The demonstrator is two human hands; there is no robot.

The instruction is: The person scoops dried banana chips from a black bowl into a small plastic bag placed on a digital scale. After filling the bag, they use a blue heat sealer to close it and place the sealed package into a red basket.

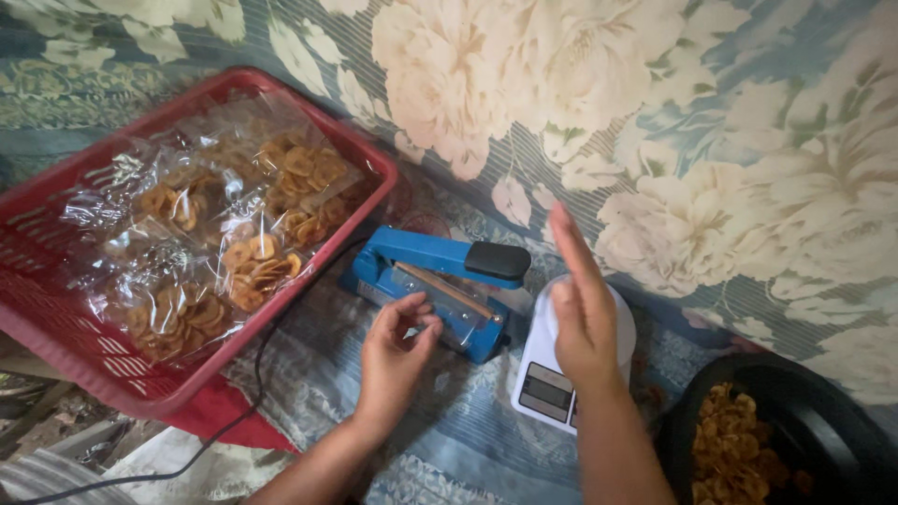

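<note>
Hands are being held over the blue heat sealer point(440, 281) and the white kitchen scale point(561, 369).

Left hand point(398, 351) is being curled at the sealer's near edge, fingertips pinched on something thin and clear, though what is gripped cannot be told. Right hand point(580, 309) is being raised flat above the scale, fingers together, holding nothing. Sealer's long axis is being seen running from upper left to lower right, closer to the left hand. Bagged chips are lying in the red basket point(56, 346) at left; loose chips are sitting in the black bowl point(823, 421) at right.
</note>
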